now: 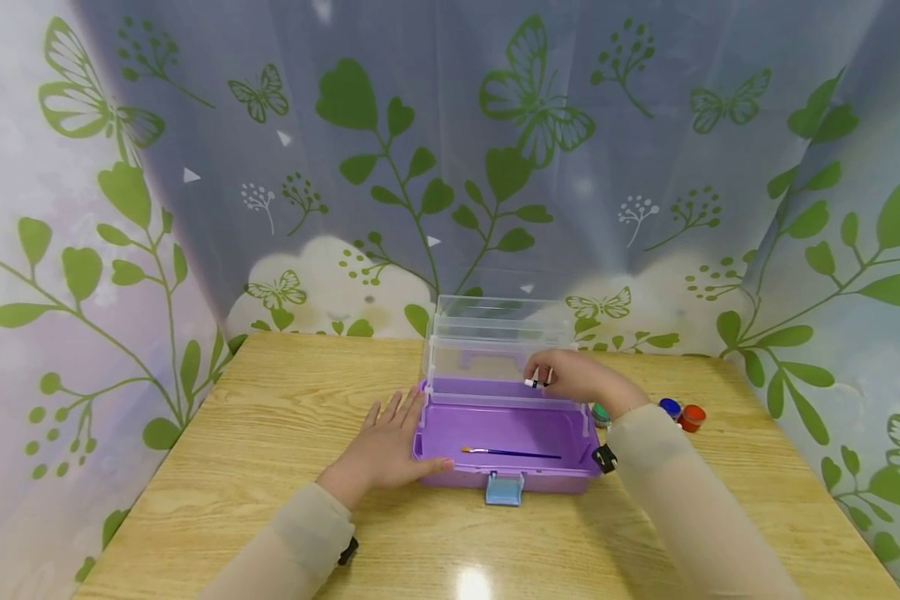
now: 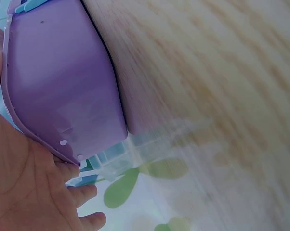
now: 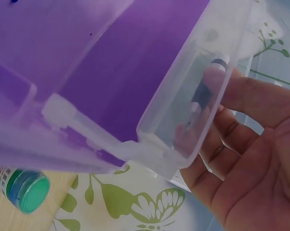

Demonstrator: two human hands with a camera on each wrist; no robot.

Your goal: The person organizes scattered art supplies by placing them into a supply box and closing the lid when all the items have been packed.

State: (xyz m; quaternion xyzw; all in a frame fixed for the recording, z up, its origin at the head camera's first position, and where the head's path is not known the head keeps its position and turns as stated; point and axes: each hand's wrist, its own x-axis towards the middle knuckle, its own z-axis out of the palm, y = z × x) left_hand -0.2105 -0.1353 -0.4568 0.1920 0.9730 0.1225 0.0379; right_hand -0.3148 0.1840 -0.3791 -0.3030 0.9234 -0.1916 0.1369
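Note:
A purple plastic case stands on the table with its clear lid raised and a clear tray lifted at the back. A paintbrush with a blue handle lies on the case floor. My left hand rests against the case's left side, fingers straight, thumb over the front rim; in the left wrist view its palm faces the purple wall. Over the raised tray, my right hand pinches a short black-and-white stick, seen through the tray's clear wall. Its exact kind cannot be told.
Right of the case stand a green paint pot, a blue pot and a red pot. A light blue latch hangs at the case's front. Patterned cloth surrounds the wooden table at back and sides.

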